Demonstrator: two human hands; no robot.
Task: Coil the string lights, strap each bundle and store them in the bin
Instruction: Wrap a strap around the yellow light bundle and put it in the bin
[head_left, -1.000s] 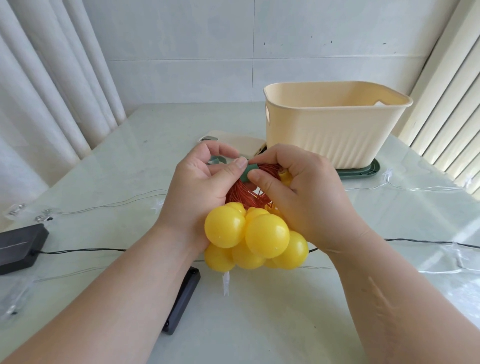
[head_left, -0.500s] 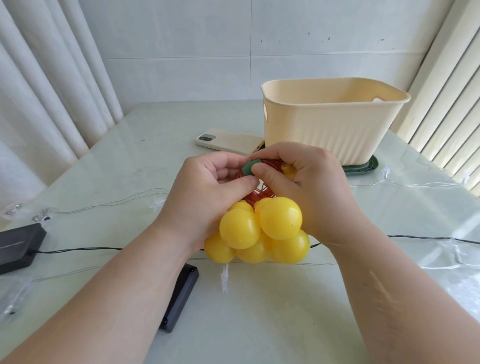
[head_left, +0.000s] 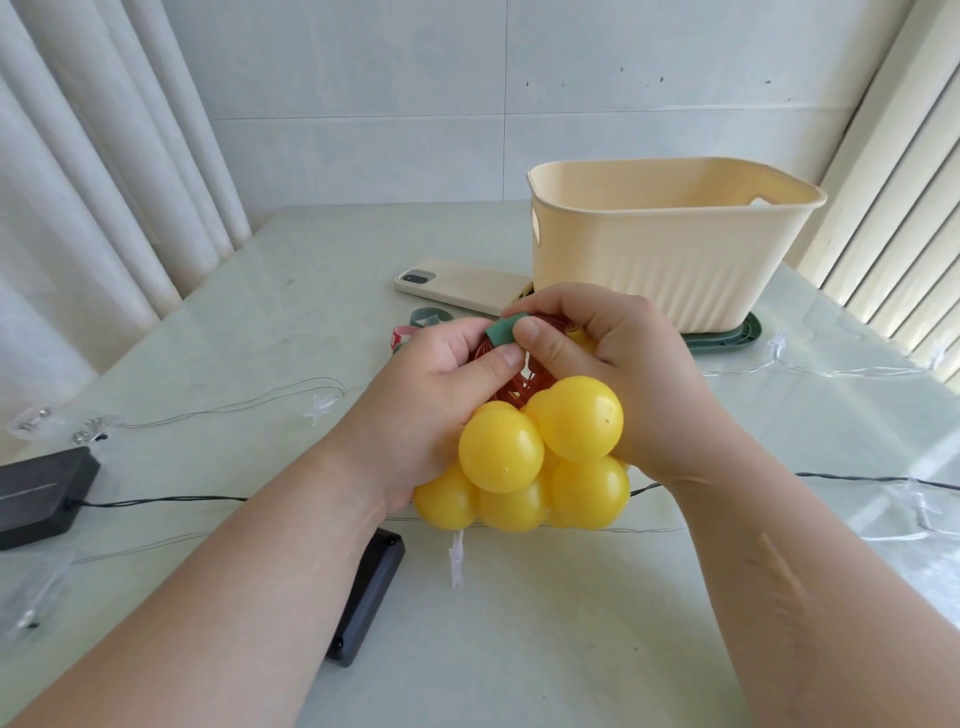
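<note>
**Head view**

1. Both hands are raised in front of the person and meet on one coiled set of string lights.
2. The left hand (head_left: 426, 400) is curled round the left side of the yellow ball lights (head_left: 540, 457). Its thumb lies across the red-orange wire coil (head_left: 522, 384) at the top of the cluster.
3. The right hand (head_left: 618, 374) wraps the right side of the cluster. Its thumb and forefinger pinch the green strap (head_left: 503, 331), which sits on top of the coil just above the left thumb.
4. The balls hang in a tight cluster below and between the two palms.
5. The cream bin (head_left: 670, 260) stands upright beyond the right hand, on a dark green tray (head_left: 727, 338).
6. A phone (head_left: 462, 285) lies face down beyond the left hand, its far end just beside the bin.
7. Spare straps (head_left: 418, 322) lie on the table (head_left: 519, 649) between the phone and the left knuckles.
8. A black box (head_left: 369, 592) lies under the left forearm, partly hidden by it.
9. A second black box (head_left: 41, 493) sits well to the left of the left arm. A black cable (head_left: 156, 500) runs from it toward the left wrist.
10. A clear wire with small star lights (head_left: 322, 405) runs across the table left of the left hand.
11. A second clear wire (head_left: 831, 370) lies to the right of the right hand.
</note>
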